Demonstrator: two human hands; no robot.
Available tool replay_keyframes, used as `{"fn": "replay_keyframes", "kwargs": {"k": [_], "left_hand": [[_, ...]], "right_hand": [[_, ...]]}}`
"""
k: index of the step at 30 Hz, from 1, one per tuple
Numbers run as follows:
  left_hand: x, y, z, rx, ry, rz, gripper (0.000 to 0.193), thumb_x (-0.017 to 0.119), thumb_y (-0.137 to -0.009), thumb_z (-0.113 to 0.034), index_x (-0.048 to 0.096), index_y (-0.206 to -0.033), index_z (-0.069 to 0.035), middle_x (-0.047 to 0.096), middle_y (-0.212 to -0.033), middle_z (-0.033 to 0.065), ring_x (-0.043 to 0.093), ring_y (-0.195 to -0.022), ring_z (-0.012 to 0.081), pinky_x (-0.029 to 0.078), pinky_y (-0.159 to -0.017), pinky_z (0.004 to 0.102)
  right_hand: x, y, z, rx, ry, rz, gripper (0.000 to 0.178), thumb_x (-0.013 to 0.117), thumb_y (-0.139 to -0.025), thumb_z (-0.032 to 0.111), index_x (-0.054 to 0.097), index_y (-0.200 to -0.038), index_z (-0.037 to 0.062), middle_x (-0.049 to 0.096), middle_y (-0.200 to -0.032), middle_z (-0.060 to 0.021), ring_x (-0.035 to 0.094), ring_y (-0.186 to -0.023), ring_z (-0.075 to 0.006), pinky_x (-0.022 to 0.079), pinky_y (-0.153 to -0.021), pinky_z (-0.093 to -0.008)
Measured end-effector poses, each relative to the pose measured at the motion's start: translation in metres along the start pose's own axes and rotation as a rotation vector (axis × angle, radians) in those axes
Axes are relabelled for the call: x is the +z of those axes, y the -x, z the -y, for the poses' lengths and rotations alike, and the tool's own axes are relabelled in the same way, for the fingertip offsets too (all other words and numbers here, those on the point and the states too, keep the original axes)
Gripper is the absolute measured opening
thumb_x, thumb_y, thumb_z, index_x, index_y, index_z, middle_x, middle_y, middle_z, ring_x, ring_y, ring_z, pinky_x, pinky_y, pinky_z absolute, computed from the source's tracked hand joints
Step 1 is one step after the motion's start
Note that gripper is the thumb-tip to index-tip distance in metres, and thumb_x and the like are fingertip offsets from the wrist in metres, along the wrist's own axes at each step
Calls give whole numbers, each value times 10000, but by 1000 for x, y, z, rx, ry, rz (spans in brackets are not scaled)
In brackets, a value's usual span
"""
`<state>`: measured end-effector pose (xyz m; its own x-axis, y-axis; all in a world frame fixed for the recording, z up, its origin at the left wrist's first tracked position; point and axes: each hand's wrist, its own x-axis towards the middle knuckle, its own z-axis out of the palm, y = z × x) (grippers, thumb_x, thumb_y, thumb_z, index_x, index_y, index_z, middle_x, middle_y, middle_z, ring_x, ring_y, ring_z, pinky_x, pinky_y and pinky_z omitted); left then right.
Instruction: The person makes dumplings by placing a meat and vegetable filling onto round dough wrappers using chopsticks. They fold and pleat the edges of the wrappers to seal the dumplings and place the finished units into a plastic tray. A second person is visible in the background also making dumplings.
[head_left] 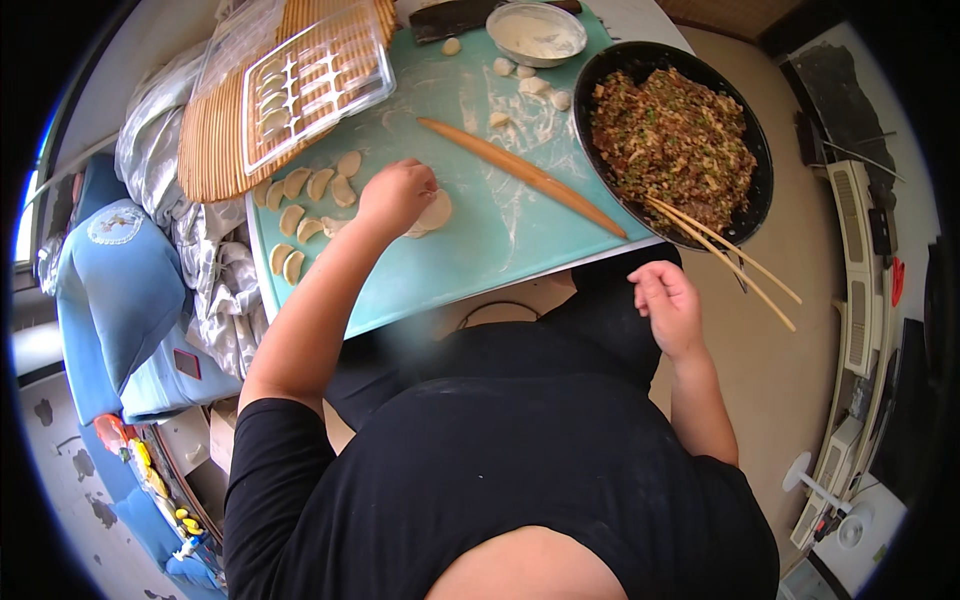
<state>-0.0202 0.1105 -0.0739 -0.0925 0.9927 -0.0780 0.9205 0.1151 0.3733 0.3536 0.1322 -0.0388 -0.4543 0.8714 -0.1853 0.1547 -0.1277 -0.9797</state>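
Note:
My left hand [396,200] is over the mat, its fingers curled beside a small pile of round dough wrappers [437,214]. Whatever is between those fingertips is hidden. Folded dumplings [290,220] lie in loose rows to the left of that hand. My right hand [668,308] hovers off the mat's near right edge, fingers bent inward, with nothing visible in them. Near it, a pair of wooden chopsticks [745,268] leans out of a black pan [765,190] full of minced filling [680,145]. A tapered rolling pin [525,178] rests diagonally on the mat.
The green mat [400,285] is dusted with flour. At its far side stand a metal bowl of flour [537,34] and several dough pieces [535,86]. A clear-lidded tray [318,88] holding dumplings sits on a slatted straw mat [215,150] at the left.

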Motion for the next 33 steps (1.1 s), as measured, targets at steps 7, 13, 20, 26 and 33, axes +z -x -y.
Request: {"fn": "replay_keyframes", "kwargs": {"k": [7, 13, 20, 26, 33], "left_hand": [[9, 31, -16, -160, 950, -258, 161, 584, -866, -122, 550, -964, 1, 623, -849, 70, 596, -785, 118, 478, -684, 251], [28, 60, -72, -696, 1853, -14, 233, 454, -935, -165, 489, -1108, -12, 577, -1093, 93, 592, -966, 206, 528, -799, 356], [23, 70, -107, -584, 2104, 97, 357, 573, -860, -136, 470, -1182, -20, 562, -1147, 90, 553, -1058, 211, 481, -883, 382], [20, 76, -117, -573, 2165, 92, 362, 612, -833, -117, 485, -1168, -67, 541, -1190, 75, 555, -1047, 189, 491, -870, 375], [26, 66, -135, -625, 2135, 99, 347, 584, -857, -138, 472, -1179, -72, 539, -1200, 78, 554, -1054, 188, 535, -798, 348]], "right_hand": [[-61, 30, -8, 12, -129, -527, 344, 609, -870, 238, 437, -1073, 22, 485, -633, 6, 406, -458, -38, 313, -380, -170], [-74, 15, 25, -191, -30, -632, 385, 628, -853, 199, 397, -1106, 23, 496, -686, 6, 406, -479, -27, 300, -391, -167], [-112, -5, 35, 6, 6, -644, 285, 604, -867, 320, 539, -803, 50, 463, -593, 30, 379, -426, -21, 259, -360, -169], [-129, 14, 15, 304, 57, -606, 433, 558, -863, 449, 574, -876, 17, 453, -528, 22, 361, -397, -36, 259, -354, -180], [-140, -14, 26, -1, -137, -655, 353, 608, -864, 287, 530, -1047, -5, 495, -648, 0, 420, -477, -42, 294, -382, -168]]}}
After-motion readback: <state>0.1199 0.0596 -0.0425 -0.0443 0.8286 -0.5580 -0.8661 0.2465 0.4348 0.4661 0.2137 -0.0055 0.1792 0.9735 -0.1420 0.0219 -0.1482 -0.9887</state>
